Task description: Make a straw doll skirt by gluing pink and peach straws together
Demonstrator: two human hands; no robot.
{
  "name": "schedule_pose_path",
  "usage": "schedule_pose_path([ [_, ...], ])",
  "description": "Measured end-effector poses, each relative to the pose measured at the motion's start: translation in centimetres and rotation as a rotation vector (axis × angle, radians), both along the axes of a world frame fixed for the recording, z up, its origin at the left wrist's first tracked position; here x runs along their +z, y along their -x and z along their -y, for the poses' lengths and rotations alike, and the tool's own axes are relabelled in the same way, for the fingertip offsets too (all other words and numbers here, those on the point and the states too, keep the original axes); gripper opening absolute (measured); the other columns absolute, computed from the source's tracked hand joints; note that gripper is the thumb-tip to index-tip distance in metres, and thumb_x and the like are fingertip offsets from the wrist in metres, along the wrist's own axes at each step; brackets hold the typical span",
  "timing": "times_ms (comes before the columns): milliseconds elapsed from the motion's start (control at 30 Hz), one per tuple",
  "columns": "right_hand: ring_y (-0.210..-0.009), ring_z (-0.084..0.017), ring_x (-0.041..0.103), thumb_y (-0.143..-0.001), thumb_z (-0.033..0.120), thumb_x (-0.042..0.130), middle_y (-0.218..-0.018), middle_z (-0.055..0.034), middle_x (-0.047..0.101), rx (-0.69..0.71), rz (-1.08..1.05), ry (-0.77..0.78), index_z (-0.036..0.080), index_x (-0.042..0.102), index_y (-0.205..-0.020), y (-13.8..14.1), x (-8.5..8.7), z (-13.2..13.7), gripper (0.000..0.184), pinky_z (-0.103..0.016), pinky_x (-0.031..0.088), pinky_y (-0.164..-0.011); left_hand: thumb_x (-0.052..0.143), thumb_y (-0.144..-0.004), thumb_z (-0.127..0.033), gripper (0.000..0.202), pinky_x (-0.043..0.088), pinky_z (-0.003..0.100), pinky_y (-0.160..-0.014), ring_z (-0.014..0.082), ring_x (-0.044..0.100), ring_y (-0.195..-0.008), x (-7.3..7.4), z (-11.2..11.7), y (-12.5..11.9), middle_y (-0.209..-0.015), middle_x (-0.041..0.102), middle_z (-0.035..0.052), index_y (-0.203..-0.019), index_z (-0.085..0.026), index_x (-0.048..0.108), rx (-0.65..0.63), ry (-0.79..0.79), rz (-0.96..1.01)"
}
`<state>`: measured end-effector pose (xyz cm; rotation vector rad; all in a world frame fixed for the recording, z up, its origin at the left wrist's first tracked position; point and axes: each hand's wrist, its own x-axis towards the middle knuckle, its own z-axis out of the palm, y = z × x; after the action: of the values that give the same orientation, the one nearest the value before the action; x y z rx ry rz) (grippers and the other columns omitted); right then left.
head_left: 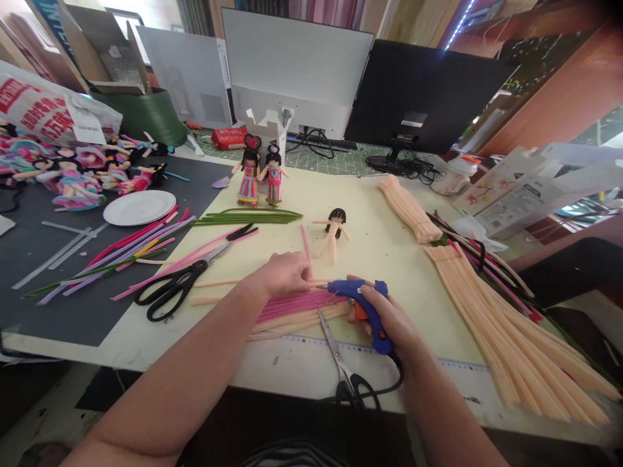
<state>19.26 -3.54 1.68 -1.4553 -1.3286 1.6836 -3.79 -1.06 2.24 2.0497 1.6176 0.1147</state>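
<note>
My right hand point(389, 321) grips a blue glue gun point(363, 305) with an orange trigger, its nozzle pointing left at a peach pipe cleaner. My left hand point(285, 272) pinches that peach pipe cleaner point(214, 284) right at the nozzle tip. Under both hands lies a bundle of pink and peach pipe cleaners point(296, 310). A small unclothed doll with black hair point(333, 232) lies just beyond my hands on the pale cutting mat point(379, 250). A silver pair of scissors point(343, 363) lies below the glue gun.
Black scissors point(178, 285) lie to the left among pink, purple and green pipe cleaners point(121, 250). Two dressed dolls point(260, 175) stand further back. A white plate point(139, 207) and several finished dolls point(78, 172) lie at far left. Peach pipe cleaner bundles point(516, 331) fill the right. Monitors point(296, 61) stand behind.
</note>
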Motion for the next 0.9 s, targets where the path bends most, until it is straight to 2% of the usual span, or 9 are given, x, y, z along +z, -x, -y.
schedule_pose_path([
  [100,-0.036,-0.009,0.040,-0.086,0.051,0.048,-0.048,-0.0004,0.058,0.019,0.009,-0.021,0.016,0.067,-0.096,-0.4,-0.3,-0.1,0.042,-0.021,0.028,-0.036,0.061,-0.066,-0.032,0.015,0.033,0.025,-0.061,0.0166,0.056,-0.074,-0.1,-0.1,-0.1,-0.076,0.060,0.0002,-0.076,-0.022,0.065,0.028,0.025,0.003],
  [167,-0.035,-0.008,0.038,-0.087,0.055,0.044,-0.039,-0.0004,0.049,0.049,0.010,-0.020,0.014,0.068,-0.070,-0.9,-0.5,-0.1,0.050,-0.022,0.028,-0.036,0.062,-0.065,-0.032,0.014,0.033,0.025,-0.061,0.0167,0.056,-0.073,-0.2,-0.2,-0.1,-0.074,0.059,0.0001,-0.076,-0.023,0.064,0.038,0.035,0.009],
  [233,-0.034,-0.008,0.036,-0.087,0.058,0.041,-0.037,0.0001,0.044,0.070,-0.044,0.007,0.015,0.065,-0.060,-1.6,-0.6,0.1,0.056,-0.022,0.027,-0.035,0.062,-0.064,-0.031,0.014,0.032,0.025,-0.059,0.0166,0.055,-0.072,-0.4,-0.2,-0.1,-0.074,0.059,0.0001,-0.075,-0.023,0.064,0.031,0.033,0.008],
  [367,-0.034,-0.007,0.036,-0.085,0.058,0.047,-0.042,0.0022,0.047,0.007,-0.216,0.048,0.017,0.063,-0.069,-3.1,-0.5,1.0,0.047,-0.019,0.026,-0.033,0.060,-0.064,-0.029,0.012,0.029,0.026,-0.056,0.0163,0.055,-0.071,-0.7,-0.3,0.1,-0.079,0.060,0.0007,-0.074,-0.022,0.061,-0.010,0.002,0.016],
  [467,-0.035,-0.005,0.039,-0.081,0.058,0.054,-0.063,-0.0001,0.060,-0.083,-0.266,0.057,0.017,0.060,-0.075,-3.8,-0.1,1.9,0.042,-0.018,0.024,-0.030,0.059,-0.064,-0.029,0.013,0.028,0.026,-0.055,0.0168,0.056,-0.071,-0.8,-0.3,0.2,-0.081,0.060,0.0013,-0.075,-0.022,0.061,-0.019,-0.005,0.022],
  [567,-0.036,-0.004,0.041,-0.079,0.059,0.056,-0.078,-0.0012,0.063,-0.145,-0.262,0.061,0.019,0.059,-0.079,-4.2,0.4,3.1,0.040,-0.019,0.024,-0.029,0.058,-0.065,-0.028,0.013,0.029,0.026,-0.056,0.0172,0.057,-0.073,-0.5,-0.1,0.3,-0.084,0.061,0.0017,-0.076,-0.022,0.061,-0.015,0.014,0.031],
  [700,-0.037,-0.006,0.042,-0.078,0.060,0.056,-0.072,-0.0023,0.062,-0.164,-0.179,0.024,0.018,0.059,-0.080,-5.6,0.8,5.2,0.041,-0.020,0.025,-0.030,0.059,-0.065,-0.030,0.014,0.033,0.026,-0.059,0.0168,0.057,-0.075,-0.4,0.0,0.3,-0.087,0.063,0.0016,-0.076,-0.021,0.061,-0.010,0.043,0.035],
  [800,-0.036,-0.008,0.043,-0.073,0.063,0.059,-0.063,-0.0025,0.060,-0.188,-0.082,0.034,0.018,0.060,-0.081,-7.6,0.4,6.5,0.045,-0.022,0.029,-0.031,0.059,-0.065,-0.031,0.014,0.035,0.026,-0.060,0.0163,0.057,-0.074,-0.6,-0.1,0.4,-0.085,0.064,0.0013,-0.074,-0.021,0.061,-0.017,0.042,0.043],
  [900,-0.039,-0.011,0.048,-0.069,0.058,0.067,-0.058,-0.0011,0.060,-0.361,0.015,0.066,0.019,0.060,-0.090,-9.5,-0.5,6.7,0.045,-0.022,0.032,-0.031,0.059,-0.064,-0.031,0.014,0.037,0.025,-0.062,0.0161,0.057,-0.075,-0.9,-0.3,0.4,-0.083,0.064,0.0012,-0.074,-0.020,0.060,-0.034,0.031,0.057],
])
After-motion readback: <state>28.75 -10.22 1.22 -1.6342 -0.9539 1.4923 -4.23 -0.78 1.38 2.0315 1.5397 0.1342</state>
